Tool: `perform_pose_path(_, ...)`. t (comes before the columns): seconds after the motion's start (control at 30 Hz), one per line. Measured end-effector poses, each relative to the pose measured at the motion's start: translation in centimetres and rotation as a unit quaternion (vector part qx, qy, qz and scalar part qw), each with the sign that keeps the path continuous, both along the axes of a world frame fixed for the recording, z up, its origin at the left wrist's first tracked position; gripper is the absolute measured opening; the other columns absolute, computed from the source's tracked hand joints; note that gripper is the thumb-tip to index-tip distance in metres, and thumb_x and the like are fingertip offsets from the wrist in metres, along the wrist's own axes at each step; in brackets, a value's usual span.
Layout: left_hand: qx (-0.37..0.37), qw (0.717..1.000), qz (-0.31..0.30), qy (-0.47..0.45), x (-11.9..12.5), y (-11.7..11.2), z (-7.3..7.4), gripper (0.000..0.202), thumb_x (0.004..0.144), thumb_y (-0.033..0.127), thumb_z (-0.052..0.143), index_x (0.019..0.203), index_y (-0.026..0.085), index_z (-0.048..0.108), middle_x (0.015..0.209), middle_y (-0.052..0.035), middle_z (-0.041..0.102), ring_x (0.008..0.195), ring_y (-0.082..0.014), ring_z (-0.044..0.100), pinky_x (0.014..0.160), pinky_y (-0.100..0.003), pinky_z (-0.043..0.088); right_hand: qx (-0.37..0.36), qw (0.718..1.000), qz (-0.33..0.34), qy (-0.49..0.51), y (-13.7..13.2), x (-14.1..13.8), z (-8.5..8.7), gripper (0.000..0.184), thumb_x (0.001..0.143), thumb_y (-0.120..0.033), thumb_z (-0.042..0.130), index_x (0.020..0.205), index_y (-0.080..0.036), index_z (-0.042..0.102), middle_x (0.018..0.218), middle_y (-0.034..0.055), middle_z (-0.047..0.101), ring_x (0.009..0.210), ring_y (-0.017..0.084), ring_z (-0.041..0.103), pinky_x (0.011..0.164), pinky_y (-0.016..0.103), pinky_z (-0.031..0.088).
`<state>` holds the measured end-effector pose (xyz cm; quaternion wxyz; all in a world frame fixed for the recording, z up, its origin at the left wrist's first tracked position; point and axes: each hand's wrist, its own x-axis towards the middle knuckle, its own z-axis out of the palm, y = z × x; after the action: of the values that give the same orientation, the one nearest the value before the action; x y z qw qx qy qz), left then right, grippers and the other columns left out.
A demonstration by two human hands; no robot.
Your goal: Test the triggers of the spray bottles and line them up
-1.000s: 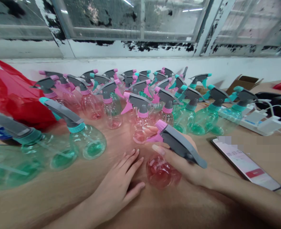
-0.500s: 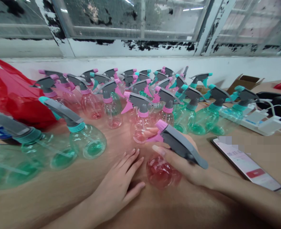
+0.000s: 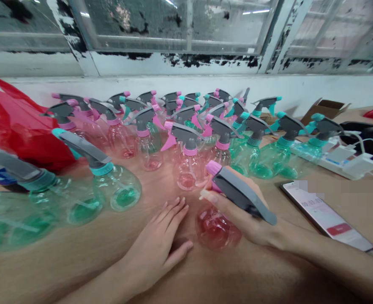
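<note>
Pink bottle [image 3: 216, 232]: neck hidden by right hand [image 3: 238, 217].

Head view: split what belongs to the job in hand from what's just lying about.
In the job:
right hand, holding a pink sprayer
left hand, on the table
other sprayers, probably

Apparently lying about:
red bag
phone
power strip
carton
</note>
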<state>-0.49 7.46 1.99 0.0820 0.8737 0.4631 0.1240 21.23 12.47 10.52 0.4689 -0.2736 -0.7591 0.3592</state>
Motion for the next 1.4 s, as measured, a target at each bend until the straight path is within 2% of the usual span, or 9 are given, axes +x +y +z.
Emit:
perform_pose_path(0.1, 0.0, 1.0, 0.002, -0.001, 0.0, 0.0, 0.0, 0.061, 0.097, 0.044, 0.051, 0.147, 0.017, 0.031, 0.152, -0.0141, 0.038, 0.139, -0.0308, 0.035, 0.111, -0.052, 0.033, -0.037, 0.999, 0.0, 0.01, 0.1, 0.0, -0.2, 0.007, 0.085, -0.024, 0.063, 0.088, -0.021, 0.057, 0.075, -0.0027, 0.062, 0.063, 0.011, 0.06, 0.057, 0.021, 0.05)
perform_pose_path(0.17, 0.003, 1.0, 0.003, -0.004, -0.1, -0.1, 0.1, 0.061, 0.097, 0.045, 0.051, 0.148, 0.019, 0.031, 0.152, -0.0126, 0.037, 0.139, -0.0309, 0.034, 0.111, -0.052, 0.033, -0.06, 0.998, -0.009, 0.022, 0.1, 0.0, -0.4, 0.011, 0.085, -0.025, 0.063, 0.094, -0.022, 0.058, 0.081, -0.0013, 0.065, 0.067, 0.011, 0.063, 0.06, 0.022, 0.052)
perform_pose_path(0.37, 0.005, 1.0, 0.0, 0.007, -0.1, -0.2, 0.0, 0.06, 0.097, 0.046, 0.049, 0.147, 0.017, 0.033, 0.153, -0.0133, 0.036, 0.14, -0.0298, 0.033, 0.112, -0.051, 0.032, -0.078, 0.996, -0.017, 0.035, 0.0, 0.0, -0.6, 0.016, 0.085, -0.025, 0.064, 0.099, -0.022, 0.056, 0.083, -0.0009, 0.064, 0.067, 0.011, 0.062, 0.059, 0.022, 0.052)
perform_pose_path(0.77, 0.012, 1.0, -0.003, 0.017, -0.1, -0.2, -0.1, 0.06, 0.098, 0.046, 0.048, 0.147, 0.014, 0.034, 0.153, -0.0138, 0.035, 0.141, -0.0293, 0.032, 0.112, -0.052, 0.032, -0.064, 0.997, -0.037, 0.018, 0.1, 0.1, -1.1, 0.013, 0.086, -0.026, 0.063, 0.097, -0.022, 0.058, 0.07, -0.0038, 0.058, 0.056, 0.01, 0.05, 0.049, 0.022, 0.044)
perform_pose_path(0.97, 0.012, 1.0, -0.005, 0.013, 0.0, -0.1, 0.0, 0.06, 0.097, 0.045, 0.05, 0.146, 0.013, 0.036, 0.152, -0.0138, 0.037, 0.14, -0.0295, 0.033, 0.111, -0.052, 0.033, -0.073, 0.997, -0.02, 0.027, 0.4, 0.1, -1.0, 0.015, 0.086, -0.023, 0.063, 0.099, -0.022, 0.057, 0.08, -0.0018, 0.064, 0.065, 0.011, 0.06, 0.057, 0.022, 0.05)
perform_pose_path(1.07, 0.013, 1.0, -0.002, 0.01, 0.0, 0.0, 0.1, 0.059, 0.098, 0.046, 0.05, 0.146, 0.014, 0.036, 0.152, -0.0137, 0.037, 0.14, -0.0296, 0.034, 0.111, -0.051, 0.033, -0.068, 0.997, -0.021, 0.029, 0.3, 0.1, -0.8, 0.016, 0.086, -0.023, 0.062, 0.101, -0.023, 0.057, 0.09, 0.0, 0.068, 0.073, 0.013, 0.065, 0.064, 0.023, 0.053)
perform_pose_path(1.23, 0.006, 1.0, -0.003, 0.013, 0.0, -0.1, 0.4, 0.059, 0.098, 0.046, 0.049, 0.145, 0.014, 0.037, 0.152, -0.0135, 0.037, 0.14, -0.0297, 0.034, 0.111, -0.052, 0.033, -0.021, 0.999, -0.025, 0.004, 0.2, 0.3, -0.4, 0.013, 0.087, -0.032, 0.062, 0.096, -0.023, 0.057, 0.083, -0.0008, 0.065, 0.072, 0.013, 0.063, 0.065, 0.024, 0.053)
perform_pose_path(1.3, 0.007, 1.0, -0.004, 0.014, 0.0, -0.1, 0.3, 0.059, 0.098, 0.046, 0.049, 0.146, 0.013, 0.036, 0.152, -0.0139, 0.037, 0.14, -0.0297, 0.034, 0.111, -0.052, 0.033, 0.012, 1.0, -0.022, -0.007, 0.2, 0.4, -0.3, 0.009, 0.089, -0.032, 0.06, 0.088, -0.023, 0.056, 0.076, -0.0026, 0.061, 0.067, 0.011, 0.06, 0.062, 0.022, 0.051)
perform_pose_path(1.4, 0.011, 1.0, -0.005, 0.013, -0.1, -0.1, 0.2, 0.059, 0.098, 0.046, 0.049, 0.146, 0.013, 0.036, 0.152, -0.0141, 0.038, 0.14, -0.0297, 0.034, 0.112, -0.051, 0.033, 0.031, 0.998, -0.042, -0.036, 0.2, 0.5, -0.1, 0.016, 0.09, -0.03, 0.057, 0.077, -0.023, 0.051, 0.065, -0.004, 0.051, 0.056, 0.01, 0.05, 0.051, 0.022, 0.044)
